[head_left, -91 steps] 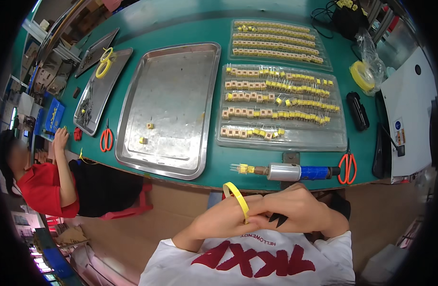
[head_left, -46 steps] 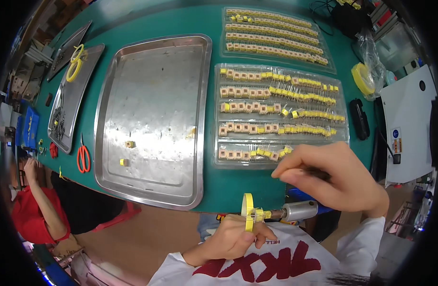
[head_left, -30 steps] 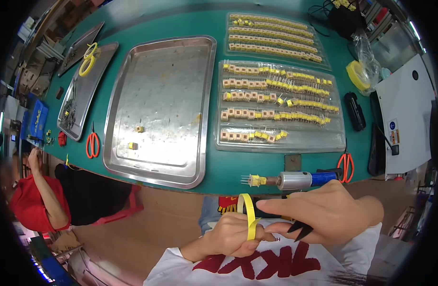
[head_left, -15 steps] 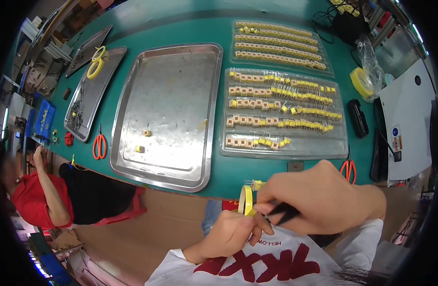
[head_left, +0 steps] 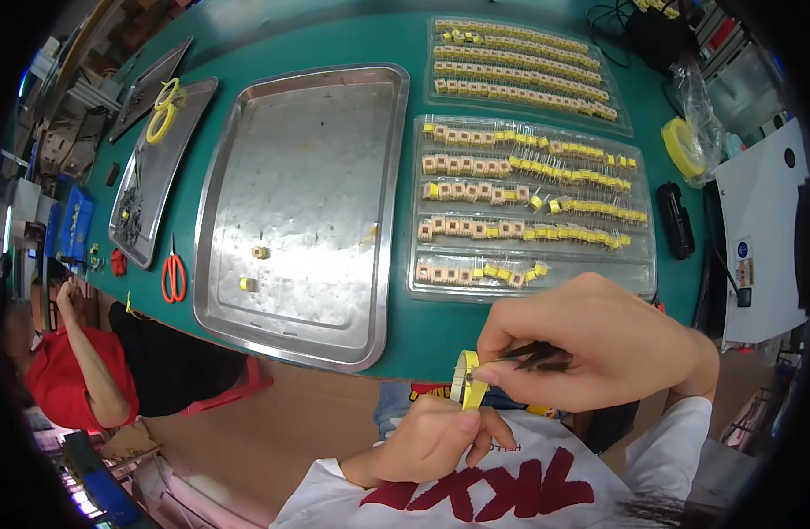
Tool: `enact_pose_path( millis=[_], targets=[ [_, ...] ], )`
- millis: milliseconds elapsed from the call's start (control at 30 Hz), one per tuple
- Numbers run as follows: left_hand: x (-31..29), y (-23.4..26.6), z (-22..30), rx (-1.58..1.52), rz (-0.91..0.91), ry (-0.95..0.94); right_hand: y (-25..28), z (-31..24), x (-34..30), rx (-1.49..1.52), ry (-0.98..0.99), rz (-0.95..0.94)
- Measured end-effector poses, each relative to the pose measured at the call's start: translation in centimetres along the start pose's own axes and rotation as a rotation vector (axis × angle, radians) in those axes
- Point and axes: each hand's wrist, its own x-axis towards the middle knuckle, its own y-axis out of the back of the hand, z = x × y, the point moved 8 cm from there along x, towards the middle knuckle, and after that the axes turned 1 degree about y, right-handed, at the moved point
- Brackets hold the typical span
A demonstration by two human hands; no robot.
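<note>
Close to my body, my left hand (head_left: pixel 430 439) is closed and pinches the lower edge of a narrow roll of yellow tape (head_left: pixel 472 395), held upright. Curled just to its right, my right hand (head_left: pixel 599 342) grips a dark, slim tool, seemingly tweezers (head_left: pixel 542 354). The right thumb and fingertip meet at the tape ring, where thin metal pins show; the part they belong to is mostly hidden. Beyond the hands, a clear plastic tray (head_left: pixel 533 251) holds rows of small pinned components, some wrapped yellow, others with pale square tops.
A large metal tray (head_left: pixel 290 176) at centre left carries two small yellow parts. Red-handled scissors (head_left: pixel 173 278) lie left of it, near another metal tray (head_left: pixel 171 141) with yellow tape rings. A second component tray (head_left: pixel 524 70) stands behind. A person in red (head_left: pixel 79 383) sits at left.
My right hand has shifted slightly left and brought its fingertips against the tape ring. The yellow pinned component seen above the fingers is now mostly hidden there. The whole view has shifted slightly.
</note>
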Motion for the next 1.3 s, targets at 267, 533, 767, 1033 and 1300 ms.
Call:
enact_pose_path(
  millis=[267,533,767,1033,1300],
  targets=[
    [0.7,0.3,-0.6,0.082,0.003,-0.072,-0.3,0.9,0.3,0.028,0.002,-0.053],
    [1.6,1.2,-0.3,0.197,0.019,-0.059,-0.7,1.9,1.3,0.162,-0.024,-0.203],
    [1.8,1.4,-0.7,0.171,-0.028,-0.015,-2.7,3.2,1.5,0.583,-0.139,-0.391],
    [1.5,1.4,-1.2,0.109,-0.031,0.05,-2.5,4.6,1.3,0.477,-0.128,-0.291],
    [1.7,1.6,-0.8,0.113,-0.001,0.007,0.8,1.4,-0.8,0.132,-0.001,-0.068]
  ],
)
